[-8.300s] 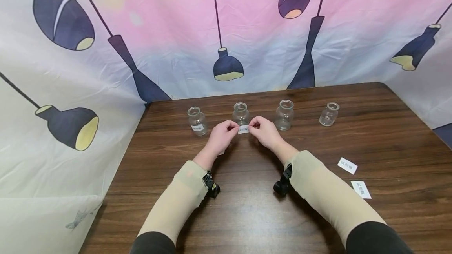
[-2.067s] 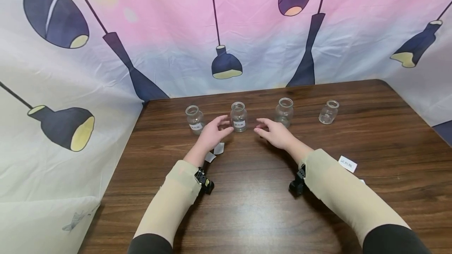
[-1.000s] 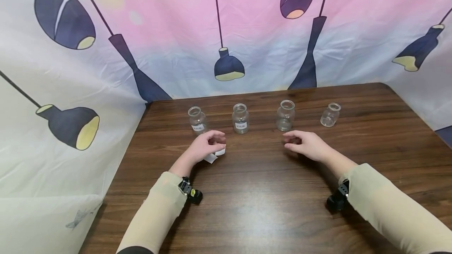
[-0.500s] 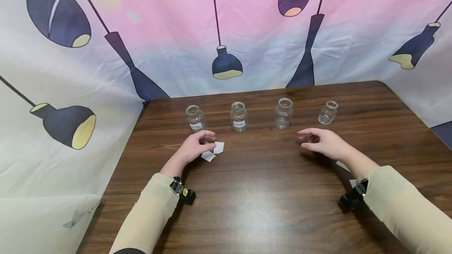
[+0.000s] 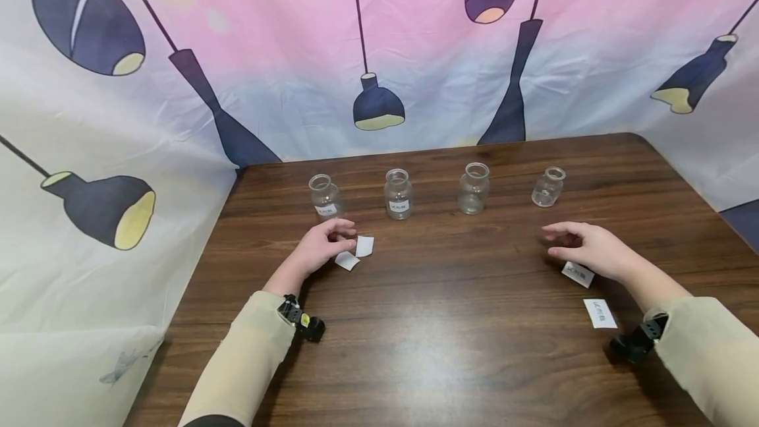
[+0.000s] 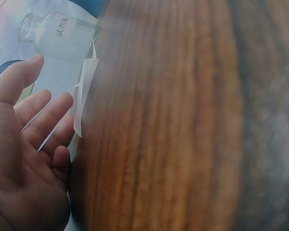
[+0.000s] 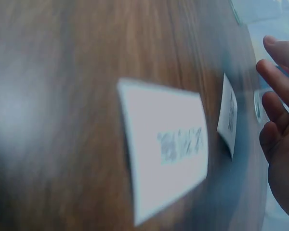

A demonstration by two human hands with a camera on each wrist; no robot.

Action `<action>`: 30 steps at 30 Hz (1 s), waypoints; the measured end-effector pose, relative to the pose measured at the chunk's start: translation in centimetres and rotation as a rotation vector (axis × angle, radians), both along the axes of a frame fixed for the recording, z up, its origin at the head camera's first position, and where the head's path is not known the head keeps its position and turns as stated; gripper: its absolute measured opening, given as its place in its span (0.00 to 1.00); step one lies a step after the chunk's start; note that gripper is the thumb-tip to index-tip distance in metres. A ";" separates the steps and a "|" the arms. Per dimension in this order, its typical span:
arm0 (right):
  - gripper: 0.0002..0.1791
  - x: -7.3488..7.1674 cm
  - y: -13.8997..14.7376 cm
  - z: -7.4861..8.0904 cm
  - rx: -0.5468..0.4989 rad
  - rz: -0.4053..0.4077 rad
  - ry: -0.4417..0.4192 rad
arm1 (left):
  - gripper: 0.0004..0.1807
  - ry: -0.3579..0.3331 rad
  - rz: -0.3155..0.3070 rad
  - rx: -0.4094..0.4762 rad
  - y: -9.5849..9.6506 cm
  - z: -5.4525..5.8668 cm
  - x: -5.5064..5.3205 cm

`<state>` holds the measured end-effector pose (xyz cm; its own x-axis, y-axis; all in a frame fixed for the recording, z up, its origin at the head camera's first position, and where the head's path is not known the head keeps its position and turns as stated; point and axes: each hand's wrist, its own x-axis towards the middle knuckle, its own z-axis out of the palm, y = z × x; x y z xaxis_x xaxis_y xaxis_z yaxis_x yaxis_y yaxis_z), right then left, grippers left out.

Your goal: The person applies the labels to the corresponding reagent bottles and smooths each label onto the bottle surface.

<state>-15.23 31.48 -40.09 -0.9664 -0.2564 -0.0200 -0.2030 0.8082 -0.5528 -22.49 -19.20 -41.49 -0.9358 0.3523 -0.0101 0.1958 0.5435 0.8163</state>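
Observation:
My left hand point(image 5: 320, 246) hovers loosely curled near two blank white paper pieces point(image 5: 364, 246) and holds nothing. Over by the right side, my right hand point(image 5: 590, 249) is relaxed, just above a printed label point(image 5: 578, 273); nothing is between its fingers. A second printed label point(image 5: 600, 313) lies nearer me, large in the right wrist view. Two glass jars carry labels: the far-left jar point(image 5: 325, 198), partly behind my left hand, and the jar beside it point(image 5: 398, 195). The third jar point(image 5: 474, 188) and the small right jar point(image 5: 548, 187) show no paper label.
The brown wooden table point(image 5: 427, 335) reaches back to a printed cloth point(image 5: 284, 104) with lamp drawings. The jars stand in a row toward the table's back edge. A camera is strapped at each wrist.
Earlier both hands pinched a label against the second jar; it now sticks there. My right hand has moved right toward the loose labels, while my left drew back left to the blank papers.

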 end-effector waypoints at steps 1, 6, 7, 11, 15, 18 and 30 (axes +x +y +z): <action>0.27 0.1 0.3 -0.1 -0.002 0.001 -0.003 | 0.21 -0.001 0.001 -0.002 0.0 0.0 0.0; 0.27 0.9 1.4 -0.4 -0.001 0.007 -0.015 | 0.21 -0.002 0.011 -0.006 -0.1 -0.1 0.0; 0.27 1.1 1.6 -0.4 0.001 0.009 -0.015 | 0.21 -0.004 0.016 -0.005 0.0 -0.1 0.0; 0.27 1.8 2.4 -0.8 0.007 0.039 0.003 | 0.21 0.004 0.010 -0.011 0.0 -0.2 0.0; 0.29 2.3 2.6 -1.4 0.010 0.052 0.029 | 0.21 -0.002 0.011 -0.013 0.1 -0.1 0.1; 0.29 2.5 2.5 -1.8 0.022 0.056 0.072 | 0.21 0.000 0.002 -0.016 0.2 -0.1 0.1; 0.29 2.7 2.5 -2.2 0.052 -0.003 0.168 | 0.21 0.014 -0.011 -0.041 0.5 0.2 0.2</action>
